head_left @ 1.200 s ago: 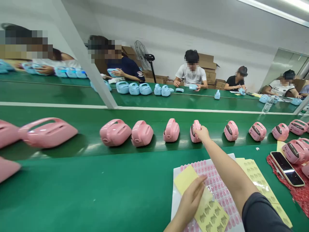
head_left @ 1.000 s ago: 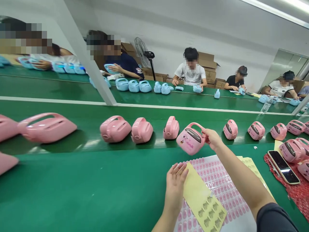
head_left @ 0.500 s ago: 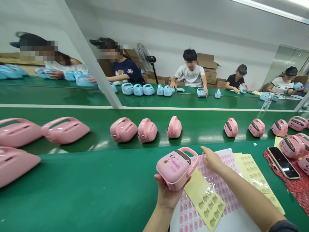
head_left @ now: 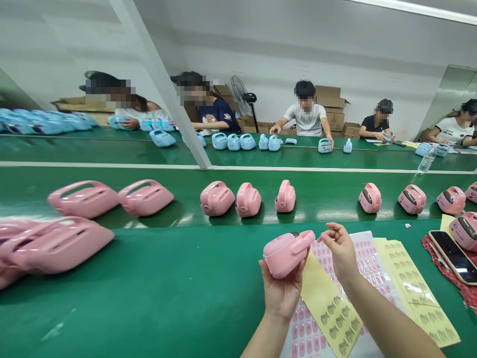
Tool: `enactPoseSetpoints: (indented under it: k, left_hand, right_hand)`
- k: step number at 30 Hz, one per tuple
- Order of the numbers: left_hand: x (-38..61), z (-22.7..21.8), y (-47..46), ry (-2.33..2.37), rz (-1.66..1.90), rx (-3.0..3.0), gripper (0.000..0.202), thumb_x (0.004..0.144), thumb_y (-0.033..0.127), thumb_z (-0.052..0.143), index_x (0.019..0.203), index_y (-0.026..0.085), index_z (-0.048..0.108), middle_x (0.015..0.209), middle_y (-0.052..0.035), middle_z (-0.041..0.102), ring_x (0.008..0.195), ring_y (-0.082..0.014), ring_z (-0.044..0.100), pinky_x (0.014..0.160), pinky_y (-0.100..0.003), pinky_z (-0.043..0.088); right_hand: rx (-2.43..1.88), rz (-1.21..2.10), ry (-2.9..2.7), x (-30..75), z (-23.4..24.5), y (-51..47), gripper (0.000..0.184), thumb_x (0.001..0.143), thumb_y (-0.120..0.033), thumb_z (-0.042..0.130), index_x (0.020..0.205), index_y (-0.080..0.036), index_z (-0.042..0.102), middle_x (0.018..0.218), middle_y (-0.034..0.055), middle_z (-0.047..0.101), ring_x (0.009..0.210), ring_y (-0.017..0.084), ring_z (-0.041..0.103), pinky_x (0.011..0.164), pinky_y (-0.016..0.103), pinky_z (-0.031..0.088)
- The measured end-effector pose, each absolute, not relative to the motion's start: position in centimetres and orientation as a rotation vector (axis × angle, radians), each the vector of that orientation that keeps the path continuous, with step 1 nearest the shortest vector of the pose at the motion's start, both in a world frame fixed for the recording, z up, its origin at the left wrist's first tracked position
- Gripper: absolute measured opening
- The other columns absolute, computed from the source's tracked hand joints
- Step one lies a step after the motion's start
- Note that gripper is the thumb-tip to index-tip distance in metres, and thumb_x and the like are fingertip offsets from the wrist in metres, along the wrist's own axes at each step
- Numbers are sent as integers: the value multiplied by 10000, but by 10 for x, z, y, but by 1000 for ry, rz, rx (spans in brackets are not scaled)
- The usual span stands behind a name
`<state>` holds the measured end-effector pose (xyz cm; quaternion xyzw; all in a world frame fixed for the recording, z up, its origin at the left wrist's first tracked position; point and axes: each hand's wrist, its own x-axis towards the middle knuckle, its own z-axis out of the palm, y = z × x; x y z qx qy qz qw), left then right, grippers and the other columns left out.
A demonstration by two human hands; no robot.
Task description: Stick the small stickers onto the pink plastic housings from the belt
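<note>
My left hand (head_left: pixel 282 293) holds up a pink plastic case with a carry handle (head_left: pixel 285 256), gripped from below and turned so its side and handle face me. A dark panel on its top shows only at the edge. My right hand (head_left: pixel 341 251) is close to the handle's right end, thumb and forefinger pinched together; whatever is between them is too small to name. Below the hands lies a white sheet of pink oval stickers (head_left: pixel 309 328). A yellow label sheet (head_left: pixel 330 308) lies across it, and more yellow label sheets (head_left: pixel 406 278) are to the right.
Pink handled cases (head_left: pixel 248 200) stand in a row on the green belt (head_left: pixel 320 196), with several more at left. A phone (head_left: pixel 452 256) rests on red material (head_left: pixel 436 263) at right. Across the line, people work with blue cases (head_left: pixel 219 141); a bottle (head_left: pixel 427 160) lies there.
The case in my left hand has turned, so its printed face is now mostly out of sight. My right hand has drawn its fingers into a pinch beside the handle. The view has swung left.
</note>
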<state>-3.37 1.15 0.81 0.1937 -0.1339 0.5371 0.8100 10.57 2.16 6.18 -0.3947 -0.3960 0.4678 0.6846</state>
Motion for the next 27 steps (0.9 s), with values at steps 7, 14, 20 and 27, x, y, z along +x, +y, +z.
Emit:
enactPoseSetpoints:
  k: [7, 14, 20, 27]
  left_hand:
    - [-21, 19, 1, -340, 1180, 464, 736, 861, 586, 174, 1408, 144, -40, 1346, -152, 456, 1225, -168, 427, 1000, -233, 317]
    - [-17, 19, 0, -391, 1160, 472, 774, 874, 532, 261, 1371, 153, -196, 1405, -139, 372, 1241, -156, 403, 1019, -239, 283]
    - [-17, 18, 0, -375, 1166, 461, 749, 874, 535, 260, 1398, 142, -104, 1356, -133, 450, 1255, -163, 381, 1018, -241, 292]
    - [-19, 21, -2, -306, 1199, 474, 750, 874, 536, 275, 1399, 140, -86, 1317, -135, 496, 1216, -150, 437, 1014, -226, 293]
  right_hand:
    - [-778, 1185, -667, 64, 78, -2, 300, 605, -265, 702, 833, -188, 522, 648, -38, 612, 628, 121, 588, 696, 285, 455]
    - [-814, 1067, -695, 59, 73, -1, 257, 623, -297, 684, 755, -193, 490, 644, -49, 580, 600, 103, 552, 650, 259, 437]
    - [-875, 974, -801, 58, 67, -2, 227, 673, -334, 643, 759, -196, 485, 682, -26, 577, 620, 118, 547, 647, 271, 437]
    - [-984, 606, -1133, 67, 60, -5, 53, 787, -261, 519, 804, -215, 540, 743, 19, 609, 683, 156, 559, 638, 297, 438]
